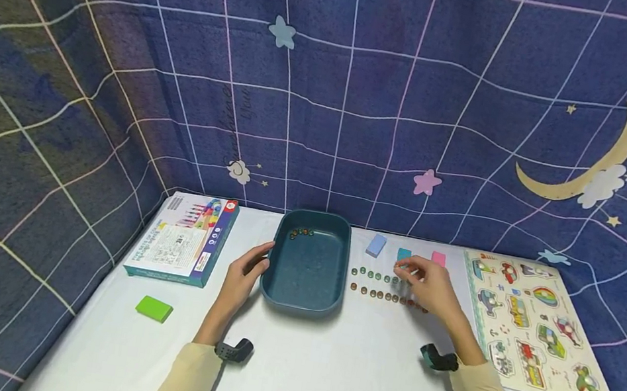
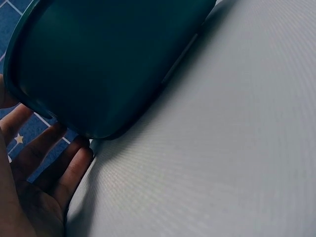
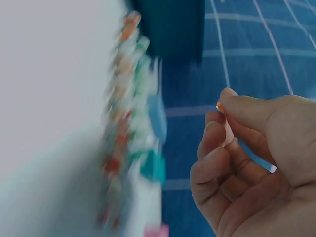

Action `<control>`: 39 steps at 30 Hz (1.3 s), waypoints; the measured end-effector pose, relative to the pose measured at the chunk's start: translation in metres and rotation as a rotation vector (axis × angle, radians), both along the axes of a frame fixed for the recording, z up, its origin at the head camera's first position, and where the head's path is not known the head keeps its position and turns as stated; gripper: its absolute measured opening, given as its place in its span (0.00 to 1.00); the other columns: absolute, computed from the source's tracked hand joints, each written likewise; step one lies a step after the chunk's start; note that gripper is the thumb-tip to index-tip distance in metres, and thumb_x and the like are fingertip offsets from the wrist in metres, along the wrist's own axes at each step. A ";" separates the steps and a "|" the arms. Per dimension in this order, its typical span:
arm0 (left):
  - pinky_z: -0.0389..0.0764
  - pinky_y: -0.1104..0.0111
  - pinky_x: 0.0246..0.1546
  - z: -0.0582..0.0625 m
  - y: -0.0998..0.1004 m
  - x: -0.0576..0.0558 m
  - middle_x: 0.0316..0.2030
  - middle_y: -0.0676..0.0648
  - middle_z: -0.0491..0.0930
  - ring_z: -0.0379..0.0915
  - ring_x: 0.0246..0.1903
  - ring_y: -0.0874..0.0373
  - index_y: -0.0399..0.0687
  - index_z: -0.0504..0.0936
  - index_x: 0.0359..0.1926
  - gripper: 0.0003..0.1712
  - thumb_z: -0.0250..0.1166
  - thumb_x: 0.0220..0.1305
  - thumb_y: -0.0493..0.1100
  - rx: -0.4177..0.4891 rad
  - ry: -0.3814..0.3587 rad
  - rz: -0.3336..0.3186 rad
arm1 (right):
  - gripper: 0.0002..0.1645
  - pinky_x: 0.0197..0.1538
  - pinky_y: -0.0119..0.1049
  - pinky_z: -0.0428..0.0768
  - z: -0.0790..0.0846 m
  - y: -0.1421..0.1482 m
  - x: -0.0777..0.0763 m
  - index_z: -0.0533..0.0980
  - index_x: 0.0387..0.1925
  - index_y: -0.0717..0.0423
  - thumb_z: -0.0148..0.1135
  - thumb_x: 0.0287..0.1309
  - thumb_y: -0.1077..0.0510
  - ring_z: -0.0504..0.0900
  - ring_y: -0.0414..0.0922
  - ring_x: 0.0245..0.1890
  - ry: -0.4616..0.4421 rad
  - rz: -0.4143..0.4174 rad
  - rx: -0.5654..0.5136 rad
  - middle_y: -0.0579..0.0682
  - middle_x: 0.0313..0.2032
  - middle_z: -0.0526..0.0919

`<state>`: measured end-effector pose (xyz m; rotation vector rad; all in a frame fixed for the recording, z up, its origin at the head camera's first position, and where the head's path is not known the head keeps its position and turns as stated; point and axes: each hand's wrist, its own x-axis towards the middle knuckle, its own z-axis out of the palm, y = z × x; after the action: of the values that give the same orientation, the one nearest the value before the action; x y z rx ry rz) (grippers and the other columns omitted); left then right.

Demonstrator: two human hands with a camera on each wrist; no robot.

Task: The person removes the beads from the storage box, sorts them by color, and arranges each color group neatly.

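Observation:
A dark teal tray (image 1: 302, 307) stands on the table with several small marbles (image 1: 301, 231) at its back left. My left hand (image 1: 239, 280) is at the tray's left side; in the left wrist view its fairly straight fingers (image 2: 74, 168) touch the outer wall. To the tray's right lie two rows of marbles, one green (image 1: 371, 274), one orange-brown (image 1: 380, 295). Over the right part of these rows my right hand (image 1: 427, 284) pinches a small orange-and-white marble (image 3: 219, 105) between thumb and index finger, mostly hidden by the fingertips. The hand covers some of the rows.
Behind the rows are a blue block (image 1: 376, 245), a teal block (image 1: 404, 254) and a pink block (image 1: 439, 258). A picture puzzle board (image 1: 526, 305) lies at the right. At the left are a flat box (image 1: 184, 237) and a green block (image 1: 154, 309). A patterned curtain (image 1: 323, 123) hangs behind.

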<state>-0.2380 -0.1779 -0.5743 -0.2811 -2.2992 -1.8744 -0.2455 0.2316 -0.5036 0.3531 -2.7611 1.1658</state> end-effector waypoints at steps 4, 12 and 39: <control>0.73 0.84 0.65 0.000 0.000 0.000 0.72 0.42 0.77 0.73 0.73 0.42 0.48 0.78 0.72 0.24 0.60 0.79 0.42 0.000 -0.002 0.003 | 0.12 0.24 0.31 0.77 -0.011 0.035 0.022 0.86 0.48 0.58 0.69 0.70 0.55 0.81 0.42 0.26 -0.040 -0.054 0.010 0.55 0.33 0.88; 0.73 0.84 0.65 0.001 0.000 0.000 0.72 0.41 0.77 0.74 0.72 0.41 0.48 0.78 0.72 0.24 0.59 0.79 0.42 -0.008 0.002 0.007 | 0.10 0.30 0.30 0.73 -0.034 0.069 0.058 0.87 0.47 0.56 0.69 0.69 0.57 0.75 0.31 0.25 -0.042 -0.092 0.089 0.47 0.29 0.87; 0.74 0.83 0.64 0.001 0.003 0.000 0.72 0.41 0.77 0.74 0.72 0.43 0.48 0.78 0.72 0.24 0.59 0.79 0.42 -0.006 -0.013 0.016 | 0.09 0.29 0.29 0.72 -0.035 0.072 0.059 0.88 0.48 0.58 0.69 0.67 0.63 0.72 0.30 0.23 -0.009 -0.074 0.080 0.46 0.26 0.85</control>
<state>-0.2379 -0.1754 -0.5735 -0.2514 -2.3089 -1.8677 -0.1870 0.3040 -0.5388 0.2517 -2.8084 1.0446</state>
